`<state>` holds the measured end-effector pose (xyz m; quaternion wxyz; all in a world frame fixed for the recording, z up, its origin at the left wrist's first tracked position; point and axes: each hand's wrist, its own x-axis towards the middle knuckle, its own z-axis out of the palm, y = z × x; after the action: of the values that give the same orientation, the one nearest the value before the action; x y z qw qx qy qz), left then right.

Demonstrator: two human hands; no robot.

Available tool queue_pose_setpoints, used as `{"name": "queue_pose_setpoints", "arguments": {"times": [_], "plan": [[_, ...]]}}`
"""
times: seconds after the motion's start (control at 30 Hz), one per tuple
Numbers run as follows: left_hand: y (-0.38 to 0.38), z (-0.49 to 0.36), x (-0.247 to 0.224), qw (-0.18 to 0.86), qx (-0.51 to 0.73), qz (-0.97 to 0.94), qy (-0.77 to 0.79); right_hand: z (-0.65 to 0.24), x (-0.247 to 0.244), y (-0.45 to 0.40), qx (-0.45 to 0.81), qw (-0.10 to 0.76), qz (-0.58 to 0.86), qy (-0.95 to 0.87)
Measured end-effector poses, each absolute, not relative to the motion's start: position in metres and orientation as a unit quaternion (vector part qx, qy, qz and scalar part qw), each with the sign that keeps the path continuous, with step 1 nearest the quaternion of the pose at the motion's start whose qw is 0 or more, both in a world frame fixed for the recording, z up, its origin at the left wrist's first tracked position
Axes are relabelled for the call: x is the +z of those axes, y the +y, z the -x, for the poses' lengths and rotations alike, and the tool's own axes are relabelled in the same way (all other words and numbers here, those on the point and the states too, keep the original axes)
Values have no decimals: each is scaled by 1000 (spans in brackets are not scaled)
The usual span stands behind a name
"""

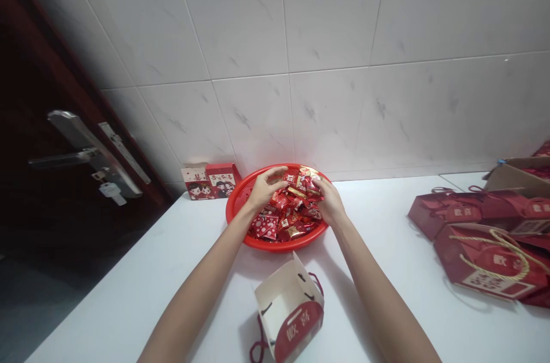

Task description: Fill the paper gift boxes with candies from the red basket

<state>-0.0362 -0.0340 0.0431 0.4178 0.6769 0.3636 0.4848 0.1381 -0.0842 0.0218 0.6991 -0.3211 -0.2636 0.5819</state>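
Note:
Red and gold wrapped candies (296, 217) fill much of a red plastic basket (283, 247) by the tiled wall. Over the basket's left part, my left hand (267, 186) is open, thumb and fingers curved apart above the candies. My right hand (330, 201) reaches in over the right rim, its fingers curled on a wrapped candy (315, 184); the fingertips are partly hidden. In front of the basket stands an open gift box (296, 328) with a red front flap, pale inside and dark red cord handles. Nothing shows clearly inside it.
Two small printed red boxes (210, 182) stand against the wall, left of the basket. Several dark red gift boxes (485, 260) with cords lie at the right of the white table (172, 283), near a cardboard box (511, 177). A dark door (55, 94) with a metal handle is at left.

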Motion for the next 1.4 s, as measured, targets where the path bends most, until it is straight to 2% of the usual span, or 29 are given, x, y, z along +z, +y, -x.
{"name": "queue_pose_setpoints", "arguments": {"times": [0.37, 0.67, 0.83, 1.1, 1.23, 1.4], "plan": [[-36, 31, 37, 415, 454, -713, 337, -138, 26, -89, 586, 654, 353, -323], [-46, 31, 42, 317, 439, -766, 346, -138, 21, -90, 549, 649, 335, -407], [-90, 51, 62, 253, 461, -770, 362, -140, 20, -92, 542, 642, 323, -435], [-196, 102, 98, 265, 144, -886, 351, -138, 38, -105, 575, 609, 294, -461], [-215, 107, 91, 286, 95, -860, 411, -130, 70, -142, 616, 552, 214, -520], [-213, 103, 83, 366, 128, -839, 383, -122, 93, -183, 627, 316, 160, -694]]}}
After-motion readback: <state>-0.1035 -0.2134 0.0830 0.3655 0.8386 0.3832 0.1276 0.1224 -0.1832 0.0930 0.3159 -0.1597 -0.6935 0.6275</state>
